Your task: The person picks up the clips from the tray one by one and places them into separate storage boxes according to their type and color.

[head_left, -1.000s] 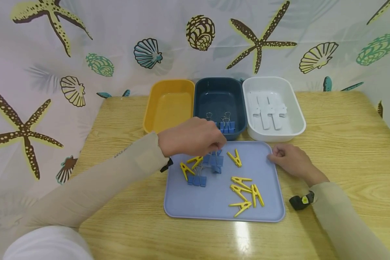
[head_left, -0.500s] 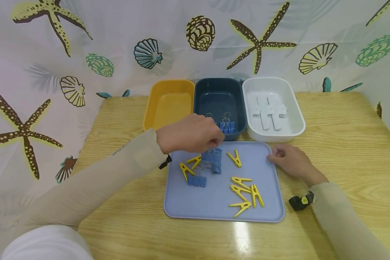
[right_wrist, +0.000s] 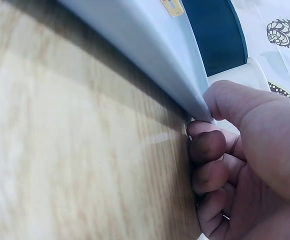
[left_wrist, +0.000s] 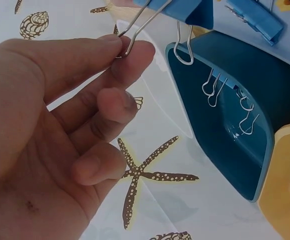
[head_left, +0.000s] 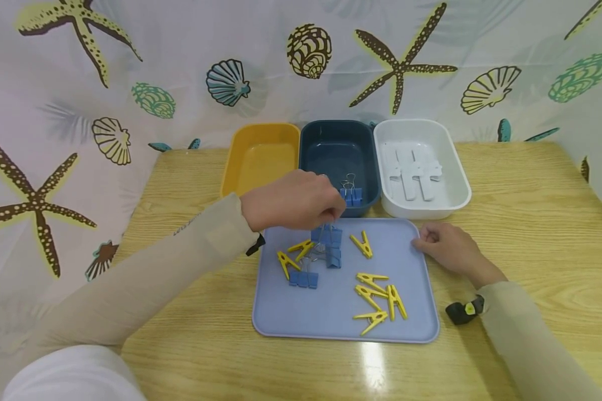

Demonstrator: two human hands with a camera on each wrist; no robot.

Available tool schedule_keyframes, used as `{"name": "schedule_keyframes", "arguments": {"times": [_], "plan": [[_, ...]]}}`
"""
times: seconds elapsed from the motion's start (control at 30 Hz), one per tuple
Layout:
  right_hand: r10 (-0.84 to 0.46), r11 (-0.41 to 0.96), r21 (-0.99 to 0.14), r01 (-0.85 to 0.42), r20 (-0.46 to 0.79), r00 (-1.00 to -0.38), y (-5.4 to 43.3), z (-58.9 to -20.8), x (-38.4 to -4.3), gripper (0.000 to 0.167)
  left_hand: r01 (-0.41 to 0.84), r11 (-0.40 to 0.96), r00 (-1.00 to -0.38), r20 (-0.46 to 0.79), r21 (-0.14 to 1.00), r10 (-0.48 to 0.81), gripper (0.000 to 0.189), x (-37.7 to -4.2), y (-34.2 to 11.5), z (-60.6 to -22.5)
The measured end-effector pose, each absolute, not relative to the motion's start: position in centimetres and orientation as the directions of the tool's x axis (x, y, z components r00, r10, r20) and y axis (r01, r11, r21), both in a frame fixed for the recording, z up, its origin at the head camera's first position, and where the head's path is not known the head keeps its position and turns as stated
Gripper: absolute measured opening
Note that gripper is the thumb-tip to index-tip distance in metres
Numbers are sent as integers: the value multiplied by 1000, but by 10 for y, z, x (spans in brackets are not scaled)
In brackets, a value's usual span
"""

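Note:
My left hand [head_left: 297,200] is above the far edge of the blue-grey tray [head_left: 321,317], pinching a wire handle of a blue binder clip [left_wrist: 191,11] between thumb and forefinger. Its other fingers are loosely bent in the left wrist view. Just under this clip, another blue binder clip [head_left: 334,258] lies on the tray, with a further binder clip [head_left: 304,279] nearer the front. Several yellow clothespins [head_left: 371,320] are scattered on the tray. At the tray's right rim, my right hand [head_left: 451,249] grips the edge, thumb against it and fingers curled below.
Behind the tray stand three bins side by side: a yellow bin [head_left: 261,159], a dark blue bin [head_left: 333,153] with blue binder clips [head_left: 351,195] in it, and a white bin [head_left: 448,192] holding white strap-like pieces [head_left: 416,172]. A patterned curtain [head_left: 271,33] hangs behind.
My left hand has risen slightly and shifted a little away from me, with the pinched binder clip moving slightly up and left. The right hand has stayed at the tray's rim.

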State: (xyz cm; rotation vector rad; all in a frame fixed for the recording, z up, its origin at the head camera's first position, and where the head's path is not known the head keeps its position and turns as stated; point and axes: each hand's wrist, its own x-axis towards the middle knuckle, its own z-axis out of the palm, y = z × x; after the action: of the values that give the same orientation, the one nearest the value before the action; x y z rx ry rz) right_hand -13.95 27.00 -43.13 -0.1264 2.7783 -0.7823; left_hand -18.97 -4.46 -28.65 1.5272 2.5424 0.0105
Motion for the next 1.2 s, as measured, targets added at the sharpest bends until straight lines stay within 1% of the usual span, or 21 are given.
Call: {"name": "schedule_keyframes", "arguments": {"times": [0.4,0.67,0.97,1.2], "plan": [[-150,856,-517,-17,-216,-965,271,-431,-141,26,872,480,-469,-122,97,875,23,-198,-45,-284],[-149,859,-512,-16,-218,-964,271,-430,-141,26,864,493,-478,-142,105,867,18,-205,-45,-281],[-143,859,-512,-9,-224,-964,271,-431,-141,26,859,504,-484,-182,88,856,16,-216,-41,-278],[-146,857,-515,-11,-223,-964,271,-432,-141,26,849,521,-501,-186,85,845,16,-220,-40,-276]]}}
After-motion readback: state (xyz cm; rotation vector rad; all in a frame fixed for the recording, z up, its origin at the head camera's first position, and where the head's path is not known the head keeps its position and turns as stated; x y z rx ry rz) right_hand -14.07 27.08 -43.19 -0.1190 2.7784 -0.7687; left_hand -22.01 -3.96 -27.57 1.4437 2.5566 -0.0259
